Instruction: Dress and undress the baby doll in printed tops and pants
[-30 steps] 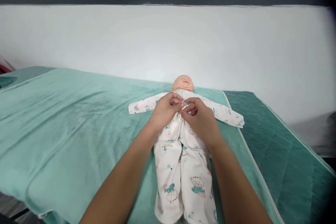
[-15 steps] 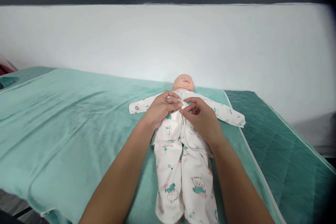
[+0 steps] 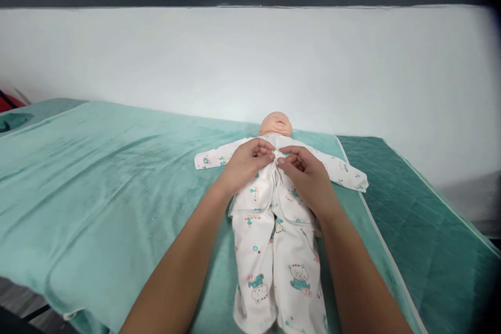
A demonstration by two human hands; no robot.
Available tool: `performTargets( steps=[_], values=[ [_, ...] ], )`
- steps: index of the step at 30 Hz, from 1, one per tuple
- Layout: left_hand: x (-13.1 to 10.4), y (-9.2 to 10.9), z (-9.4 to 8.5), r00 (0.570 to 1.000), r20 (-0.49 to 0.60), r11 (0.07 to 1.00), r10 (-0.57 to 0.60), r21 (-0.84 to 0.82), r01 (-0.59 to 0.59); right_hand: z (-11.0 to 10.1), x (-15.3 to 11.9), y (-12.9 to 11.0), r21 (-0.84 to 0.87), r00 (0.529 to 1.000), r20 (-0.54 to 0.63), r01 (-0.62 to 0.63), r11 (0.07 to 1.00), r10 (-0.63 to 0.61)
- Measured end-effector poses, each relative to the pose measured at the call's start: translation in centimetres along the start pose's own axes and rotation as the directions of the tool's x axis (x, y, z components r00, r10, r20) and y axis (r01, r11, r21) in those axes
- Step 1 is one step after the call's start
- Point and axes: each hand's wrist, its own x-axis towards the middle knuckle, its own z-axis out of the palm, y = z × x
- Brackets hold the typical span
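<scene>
the baby doll (image 3: 276, 123) lies on the green towel (image 3: 97, 182), already in its printed sleepsuit (image 3: 274, 240); left hand (image 3: 246, 163) and right hand (image 3: 307, 177) pinch the front opening at the chest, lower front looks closed, upper fastening apparently left

Both bare forearms reach forward and converge, the left hand (image 3: 246, 165) and right hand (image 3: 307, 177) knuckles up, fingertips curled and pinched together, nearly meeting at the middle.

Infant-care practice room, baby doll (image 3: 275, 124) in a sleepsuit (image 3: 274, 229), teal towel (image 3: 97, 177) on padded table, plain white wall (image 3: 250, 57)
</scene>
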Motion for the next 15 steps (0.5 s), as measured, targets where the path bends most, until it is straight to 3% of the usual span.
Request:
performTargets(
  steps=[4,6,9,12,15],
  values=[
    [-0.3,0.2,0.1,0.992,-0.086,0.98,0.096,0.184,-0.078,-0.1,-0.1,-0.1,0.061,0.999,-0.05,0.014,0.998,-0.011],
    [-0.5,0.5,-0.1,0.987,-0.08,0.957,0.136,0.268,-0.111,-0.2,-0.4,-0.5,0.047,0.996,-0.084,0.017,0.999,-0.013],
    [-0.9,1.2,-0.8,0.993,0.02,0.946,0.119,0.302,-0.119,-0.7,-1.0,-1.4,-0.105,0.993,-0.109,0.033,0.994,-0.045],
    [-1.2,1.8,-1.8,0.983,0.182,0.941,0.028,0.326,-0.087,-1.2,-1.8,-2.5,-0.383,0.998,0.013,0.058,0.922,-0.057],
    [-1.3,2.0,-2.3,0.953,0.303,0.919,0.0,0.376,-0.119,-1.3,-2.6,-3.3,-0.585,0.991,0.129,0.058,0.809,0.022]
  ],
)
